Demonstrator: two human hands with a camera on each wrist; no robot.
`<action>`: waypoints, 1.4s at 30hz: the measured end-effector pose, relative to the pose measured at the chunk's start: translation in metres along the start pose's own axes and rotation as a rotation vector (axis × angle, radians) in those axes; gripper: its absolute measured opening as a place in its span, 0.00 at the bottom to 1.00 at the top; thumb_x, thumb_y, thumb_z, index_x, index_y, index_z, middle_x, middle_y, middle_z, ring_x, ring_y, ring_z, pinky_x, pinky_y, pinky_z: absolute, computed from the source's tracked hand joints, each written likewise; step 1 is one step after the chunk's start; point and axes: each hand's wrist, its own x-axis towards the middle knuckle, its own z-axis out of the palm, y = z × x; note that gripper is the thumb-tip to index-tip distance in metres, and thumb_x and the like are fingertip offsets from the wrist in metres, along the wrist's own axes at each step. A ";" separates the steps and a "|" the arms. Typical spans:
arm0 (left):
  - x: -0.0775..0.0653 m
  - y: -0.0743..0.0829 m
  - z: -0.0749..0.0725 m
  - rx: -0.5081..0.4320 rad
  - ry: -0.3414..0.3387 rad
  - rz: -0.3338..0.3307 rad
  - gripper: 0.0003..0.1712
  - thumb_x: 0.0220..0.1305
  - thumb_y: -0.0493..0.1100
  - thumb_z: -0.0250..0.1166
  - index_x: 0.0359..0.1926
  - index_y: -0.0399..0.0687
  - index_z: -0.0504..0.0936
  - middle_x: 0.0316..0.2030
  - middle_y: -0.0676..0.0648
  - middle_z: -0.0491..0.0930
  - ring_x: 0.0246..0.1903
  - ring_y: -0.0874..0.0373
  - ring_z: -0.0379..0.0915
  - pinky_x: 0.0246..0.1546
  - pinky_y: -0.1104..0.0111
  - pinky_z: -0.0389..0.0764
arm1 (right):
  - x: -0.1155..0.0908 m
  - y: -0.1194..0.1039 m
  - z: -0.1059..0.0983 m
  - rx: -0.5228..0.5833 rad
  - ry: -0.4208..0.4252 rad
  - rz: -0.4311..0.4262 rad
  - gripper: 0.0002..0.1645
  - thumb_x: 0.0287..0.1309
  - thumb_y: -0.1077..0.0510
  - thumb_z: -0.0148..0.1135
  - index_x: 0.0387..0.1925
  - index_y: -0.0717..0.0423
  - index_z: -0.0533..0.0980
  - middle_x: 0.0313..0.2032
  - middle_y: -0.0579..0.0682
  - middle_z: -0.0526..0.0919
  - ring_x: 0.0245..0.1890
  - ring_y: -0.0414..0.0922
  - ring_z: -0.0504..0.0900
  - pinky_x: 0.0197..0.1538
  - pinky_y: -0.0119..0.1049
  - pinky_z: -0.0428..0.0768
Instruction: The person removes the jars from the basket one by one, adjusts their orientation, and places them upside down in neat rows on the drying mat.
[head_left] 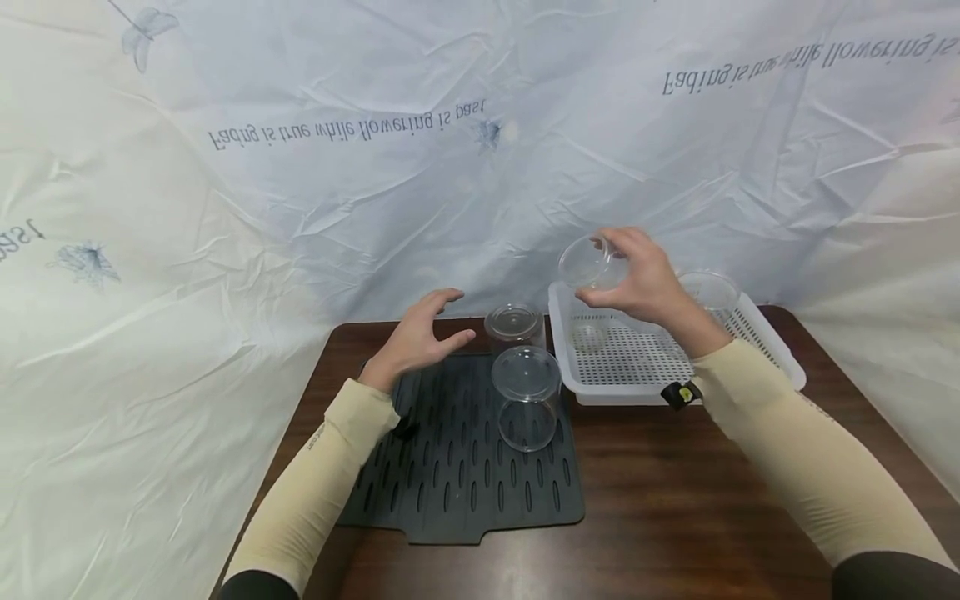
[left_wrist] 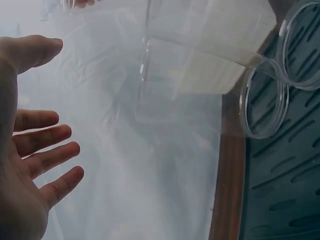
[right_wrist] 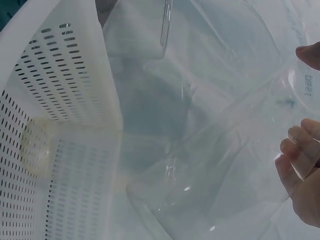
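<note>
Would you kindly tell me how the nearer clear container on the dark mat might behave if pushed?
The nearer clear container is probably light, its walls looking thin. Its smooth sides may feel slippery. Standing upright on the dark mat, it would likelier slide or tip than roll.

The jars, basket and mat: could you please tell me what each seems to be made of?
Jars: likely clear, glossy plastic, given the see-through walls and bright glints, though glass is possible.
Basket: probably moulded white plastic, smooth, with rows of small holes and rounded corners.
Mat: perhaps rubber or silicone, dark and fairly matte, with little shine and slot-like marks.
</note>
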 end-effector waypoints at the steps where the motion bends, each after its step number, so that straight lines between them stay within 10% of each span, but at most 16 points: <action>1: 0.001 0.001 0.000 -0.001 0.003 0.005 0.42 0.63 0.63 0.63 0.72 0.53 0.62 0.70 0.46 0.63 0.66 0.47 0.64 0.63 0.49 0.70 | 0.000 -0.001 0.001 0.001 -0.005 -0.004 0.45 0.29 0.54 0.84 0.55 0.59 0.76 0.49 0.59 0.79 0.50 0.53 0.75 0.52 0.51 0.77; 42: 0.032 0.041 -0.009 -0.172 0.072 0.099 0.42 0.60 0.56 0.68 0.70 0.46 0.65 0.63 0.42 0.70 0.61 0.52 0.68 0.60 0.60 0.74 | 0.011 -0.039 0.033 -0.164 -0.145 -0.232 0.53 0.30 0.46 0.82 0.61 0.64 0.72 0.53 0.62 0.76 0.56 0.59 0.72 0.59 0.55 0.73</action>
